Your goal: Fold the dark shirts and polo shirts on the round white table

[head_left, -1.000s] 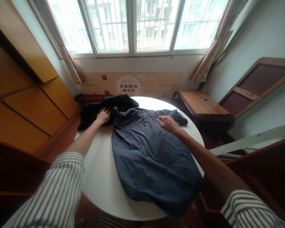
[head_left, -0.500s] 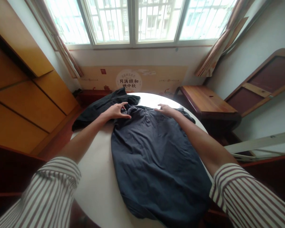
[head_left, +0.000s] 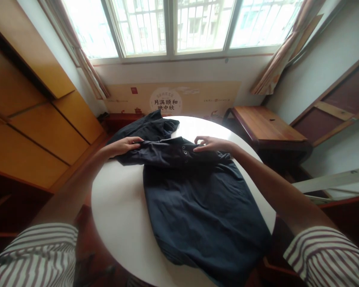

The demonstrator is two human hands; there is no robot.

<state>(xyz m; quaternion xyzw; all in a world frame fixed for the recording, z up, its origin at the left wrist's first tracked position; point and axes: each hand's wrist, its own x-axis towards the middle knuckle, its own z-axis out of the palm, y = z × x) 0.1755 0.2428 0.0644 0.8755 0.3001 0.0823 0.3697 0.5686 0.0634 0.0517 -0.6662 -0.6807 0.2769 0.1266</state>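
A dark navy shirt (head_left: pixel 200 211) lies on a round white table (head_left: pixel 116 199), its hem hanging over the near edge. Its upper part is raised and bunched across, with a short button placket showing in the middle. My left hand (head_left: pixel 122 146) is closed, pinching the shirt's cloth at the left shoulder or sleeve. Curled fingers of my right hand (head_left: pixel 214 144) grip the cloth just right of the buttons. Behind my left hand lies a second dark garment (head_left: pixel 146 124), partly covered by the raised cloth.
A wooden side table (head_left: pixel 266 123) stands at the back right. Yellow-brown cabinets (head_left: pixel 48 123) line the left side. Beyond the table, a printed banner (head_left: pixel 197 95) runs along the wall under the window (head_left: pixel 197 28).
My left hand has moved left, closing on the shirt and pulling its left side outward. The shirt's upper part has come up off the table, and my right hand now grips near the buttons.
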